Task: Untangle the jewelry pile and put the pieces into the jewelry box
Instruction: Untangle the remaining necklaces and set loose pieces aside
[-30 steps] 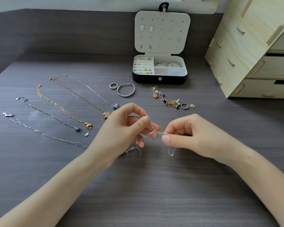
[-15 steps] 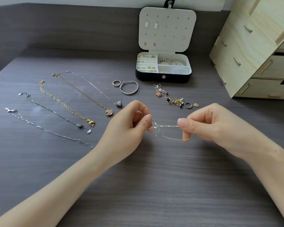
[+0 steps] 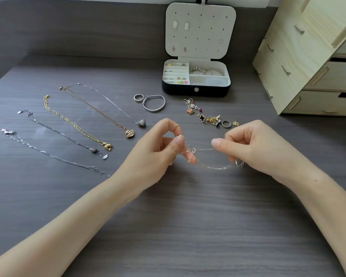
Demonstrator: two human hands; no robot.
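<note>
Approx. halfway, I'd say: five necklaces [image 3: 76,126] lie straightened mid-left, none boxed yet. Left hand [image 3: 154,156] & right hand [image 3: 254,148] fingers pinch a thin chain [image 3: 214,167]; charm cluster [image 3: 210,117] & bangle [image 3: 154,103] wait below the jewelry box [image 3: 196,90].

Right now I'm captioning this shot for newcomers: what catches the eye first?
At centre, the left hand and right hand pinch a thin chain that sags between them. Five necklaces lie in a row to the left, and an open box stands at the back.
</note>
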